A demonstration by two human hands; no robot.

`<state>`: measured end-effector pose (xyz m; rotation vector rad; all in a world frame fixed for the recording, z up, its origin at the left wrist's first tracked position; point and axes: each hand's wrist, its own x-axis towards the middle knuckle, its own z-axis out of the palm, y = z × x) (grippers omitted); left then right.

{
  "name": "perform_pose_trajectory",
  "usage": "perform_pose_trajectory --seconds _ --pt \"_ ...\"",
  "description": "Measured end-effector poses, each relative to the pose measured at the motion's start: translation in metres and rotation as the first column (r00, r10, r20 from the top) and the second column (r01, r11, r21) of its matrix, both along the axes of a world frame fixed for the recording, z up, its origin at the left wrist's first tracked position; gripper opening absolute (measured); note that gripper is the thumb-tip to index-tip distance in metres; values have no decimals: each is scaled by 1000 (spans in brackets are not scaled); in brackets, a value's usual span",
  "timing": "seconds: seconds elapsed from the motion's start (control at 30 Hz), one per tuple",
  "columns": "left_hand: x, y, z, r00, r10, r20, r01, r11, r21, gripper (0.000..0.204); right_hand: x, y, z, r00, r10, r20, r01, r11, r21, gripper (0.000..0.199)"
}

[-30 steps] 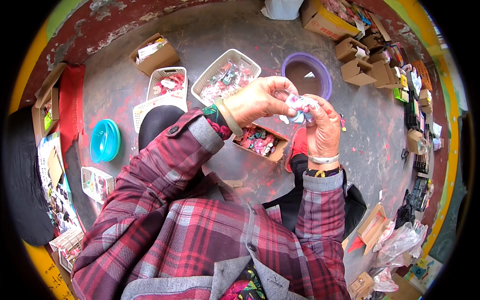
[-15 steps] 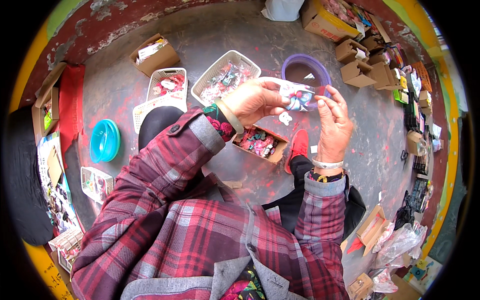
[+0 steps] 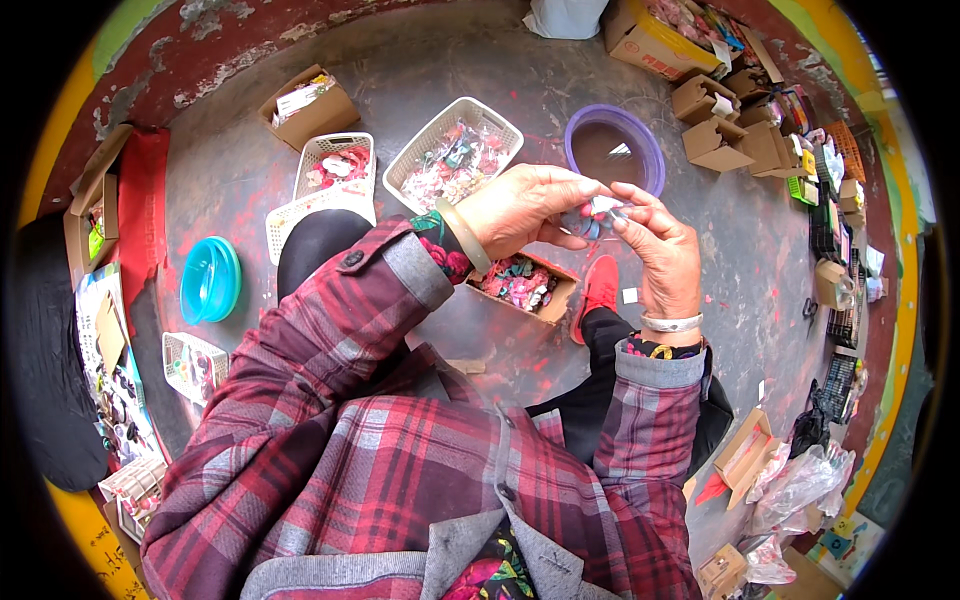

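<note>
A small clear plastic bag [image 3: 604, 207] holding a pink, blue and white piece, which looks like a fabric bow, is held up above the floor. My left hand [image 3: 520, 208] has thumb and fingers closed on its left side. Fingertips of my right hand [image 3: 662, 245] pinch the right side, close to the left fingertips. The fingers cover much of the bag. Just below the hands stands an open cardboard box [image 3: 565, 298] of red, pink and dark small pieces. Beyond the left hand sits a white basket [image 3: 512, 120] filled with similar bagged pieces.
A purple basin [image 3: 658, 150] with liquid stands beyond my right hand. To the left are a smaller white basket [image 3: 370, 150], a brown box [image 3: 340, 112] and turquoise basins [image 3: 212, 280]. Cartons [image 3: 715, 145] and plastic bags [image 3: 805, 490] line the right wall. My red shoe [image 3: 600, 290] is beside the open box.
My hands have come closer together, the right moving left toward the other. The bag, stretched flat between them before, is now bunched and mostly covered by the fingers.
</note>
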<state>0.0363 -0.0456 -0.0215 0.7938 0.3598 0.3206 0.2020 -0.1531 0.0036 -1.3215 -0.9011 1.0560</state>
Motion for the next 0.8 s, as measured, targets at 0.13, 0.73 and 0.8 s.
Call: perform_pose_trajectory --seconds 0.13,0.73,0.8 --pt "-3 -4 7 995 39 -93 -29 994 103 33 7 0 -5 999 30 46 -29 999 -18 10" --pt "-2 -1 3 997 64 -46 -65 998 -23 27 -4 4 -5 996 -53 67 49 997 52 16" --pt "-3 -1 6 998 58 -23 -59 996 -62 27 -4 4 -8 997 -76 29 73 995 72 15"
